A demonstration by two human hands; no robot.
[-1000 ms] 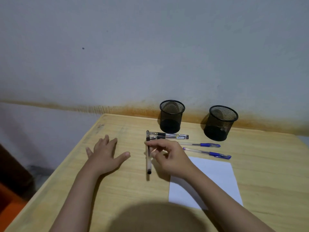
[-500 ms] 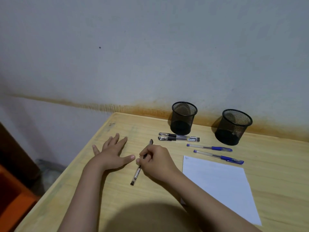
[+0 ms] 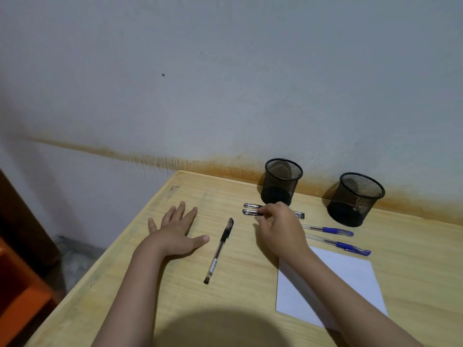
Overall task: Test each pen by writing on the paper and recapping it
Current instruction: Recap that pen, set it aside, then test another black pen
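Resting flat with fingers spread on the pale wooden table [image 3: 150, 296], empty left hand [image 3: 176, 231]; just right of it, one capped black gel pen [image 3: 219, 250], seemingly done. Reaching further right, right hand [image 3: 280, 229] with fingers closing over two more black pens [image 3: 251, 209] near a black mesh cup [image 3: 281, 181], firm grip not discernible. Waiting untested, judging by position, two blue pens [image 3: 333, 237] above the white paper sheet [image 3: 350, 279].

Right hand [image 3: 278, 229] covers the middles of two black pens [image 3: 250, 209]; grip on them cannot be told. Paper [image 3: 350, 276] partly under forearm. Pen label [image 3: 213, 266] unreadable.
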